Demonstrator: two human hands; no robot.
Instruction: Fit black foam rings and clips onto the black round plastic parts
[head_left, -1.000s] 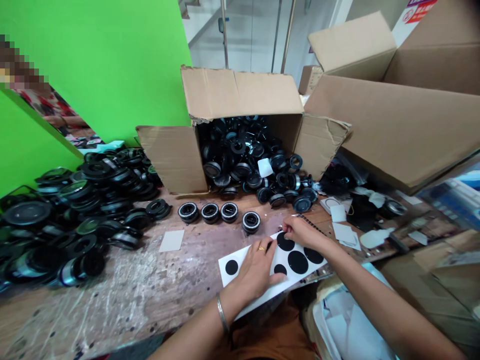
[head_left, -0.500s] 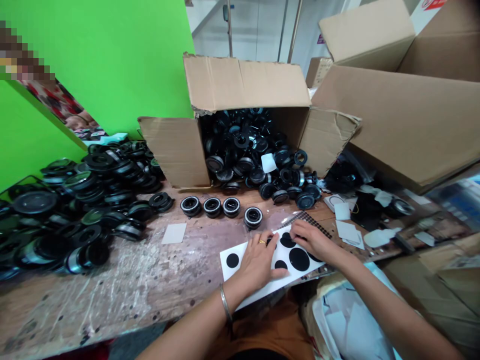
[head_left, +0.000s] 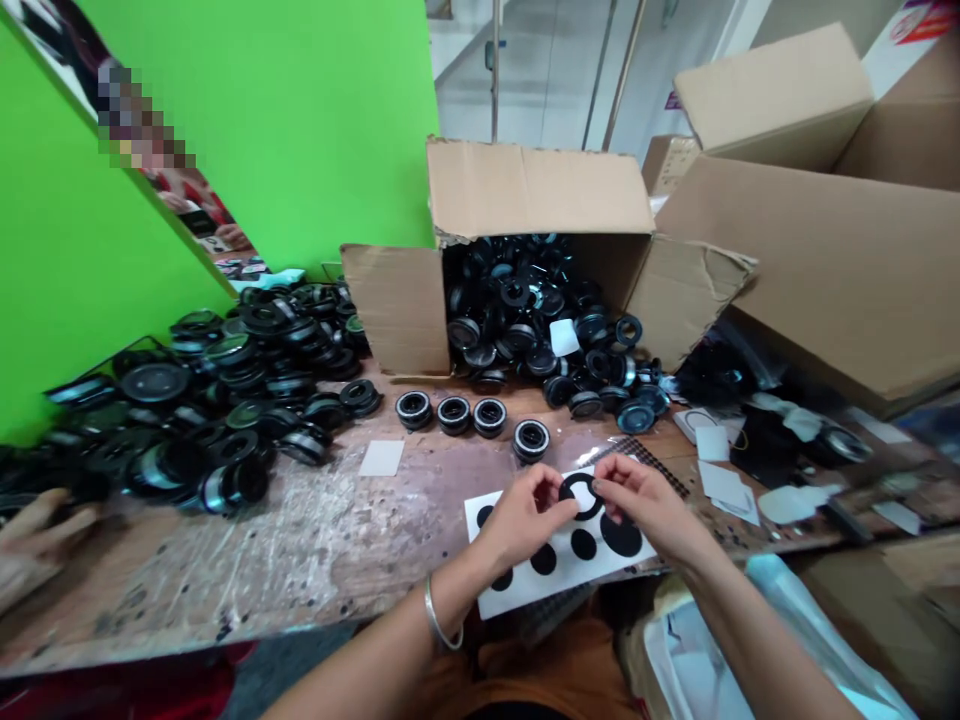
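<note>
- Black ring (head_left: 589,513) is sitting between both hands, over the white sheet (head_left: 526,600); its open middle is showing white. Whether it is wholly clear of the sheet, cannot tell.
- Left hand (head_left: 521,515) is pinching the ring's left edge, thumb and fingertips nearly together; right hand (head_left: 649,500) is gripping the upper right edge just as closely.
- Ring is looking thin and limp, perhaps sticky-backed. Holding it at opposite rims seems right: light, even tension, fingertips off the flat face, no folding.
- Black discs (head_left: 621,535) are lying on the sheet around and below the fingers. Sheet is resting loose at the table's near edge, no palm flat on it; a snagging ring would probably drag it along.
- Beyond the hands, four round parts (head_left: 489,417) are standing in a loose row, rims up, the rightmost nearest the sheet. White card (head_left: 381,458) is lying left of them.
- Dotted dark sheet (head_left: 652,460) is poking out behind the right hand, crowding that side.
- Cardboard box (head_left: 540,190) is spilling black parts towards the row; a stray one could roll in.
- Far left, another person's hand (head_left: 34,540) is blurring beside the big pile (head_left: 247,350), well apart from the work.
</note>
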